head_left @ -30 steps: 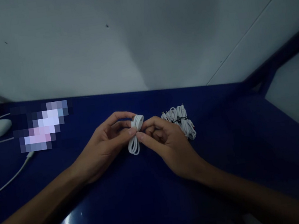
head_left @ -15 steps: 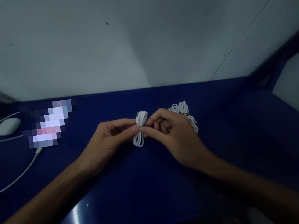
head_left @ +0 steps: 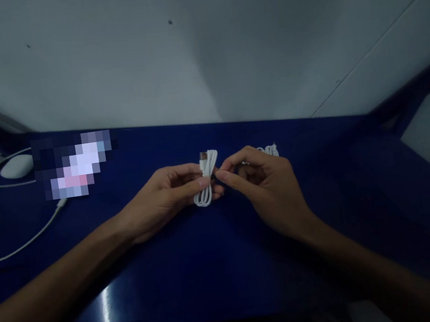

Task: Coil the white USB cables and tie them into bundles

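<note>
A small coiled white cable (head_left: 205,181) is held upright above the dark blue table (head_left: 198,270). My left hand (head_left: 167,194) pinches its middle between thumb and fingers. My right hand (head_left: 266,185) is curled and pinches at the same spot from the right; whether it grips the cable or something small around it is too dim to make out. A plug end shows at the top of the coil. Behind my right hand lies a pile of coiled white cables (head_left: 267,151), mostly hidden.
At the far left are a white mouse (head_left: 16,166), a blurred-out patch (head_left: 75,164), and a white cord (head_left: 22,244) trailing across the table. A pale wall rises behind the table. The table's right side angles off along a dark frame.
Both hands have shifted slightly right and farther away with the coil. My right hand has parted a little from the coil and now covers more of the cable pile.
</note>
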The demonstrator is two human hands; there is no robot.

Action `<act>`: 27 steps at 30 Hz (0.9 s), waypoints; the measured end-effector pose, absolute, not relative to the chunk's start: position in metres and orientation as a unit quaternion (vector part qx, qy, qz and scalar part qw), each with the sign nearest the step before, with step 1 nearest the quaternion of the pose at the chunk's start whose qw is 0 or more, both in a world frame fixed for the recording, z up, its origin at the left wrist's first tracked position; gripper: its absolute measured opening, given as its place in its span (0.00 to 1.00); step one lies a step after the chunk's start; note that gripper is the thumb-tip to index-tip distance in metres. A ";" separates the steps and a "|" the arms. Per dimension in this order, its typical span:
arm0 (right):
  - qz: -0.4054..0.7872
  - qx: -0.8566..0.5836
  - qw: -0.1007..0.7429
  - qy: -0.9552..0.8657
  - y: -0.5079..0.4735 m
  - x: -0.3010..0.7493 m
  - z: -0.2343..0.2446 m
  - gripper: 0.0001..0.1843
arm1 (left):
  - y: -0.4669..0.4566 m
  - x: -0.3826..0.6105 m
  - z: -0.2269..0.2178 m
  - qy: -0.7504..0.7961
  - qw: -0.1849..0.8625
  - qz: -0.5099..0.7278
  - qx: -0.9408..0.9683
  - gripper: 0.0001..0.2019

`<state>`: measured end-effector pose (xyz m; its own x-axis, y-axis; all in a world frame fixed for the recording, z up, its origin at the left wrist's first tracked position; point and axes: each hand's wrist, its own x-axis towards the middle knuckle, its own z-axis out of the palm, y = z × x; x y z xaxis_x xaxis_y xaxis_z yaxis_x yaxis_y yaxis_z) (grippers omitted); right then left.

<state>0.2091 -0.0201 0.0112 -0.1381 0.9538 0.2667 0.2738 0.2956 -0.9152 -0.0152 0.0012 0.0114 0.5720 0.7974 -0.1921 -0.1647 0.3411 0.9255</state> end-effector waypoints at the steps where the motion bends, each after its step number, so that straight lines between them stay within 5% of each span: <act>1: 0.350 -0.468 0.465 -0.665 -0.021 0.208 0.011 0.05 | 0.002 -0.015 0.011 0.340 0.737 0.325 0.486 0.13; 16: 0.270 -0.478 0.511 -0.661 -0.028 0.198 0.012 0.07 | -0.002 -0.009 0.009 0.347 0.716 0.389 0.464 0.10; 20: 0.389 -0.460 0.510 -0.614 -0.024 0.204 0.014 0.04 | -0.003 -0.010 0.013 0.352 0.658 0.415 0.520 0.11; 27: 0.523 -0.435 0.481 -0.553 -0.020 0.208 0.017 0.15 | -0.004 -0.012 0.017 0.373 0.608 0.422 0.559 0.14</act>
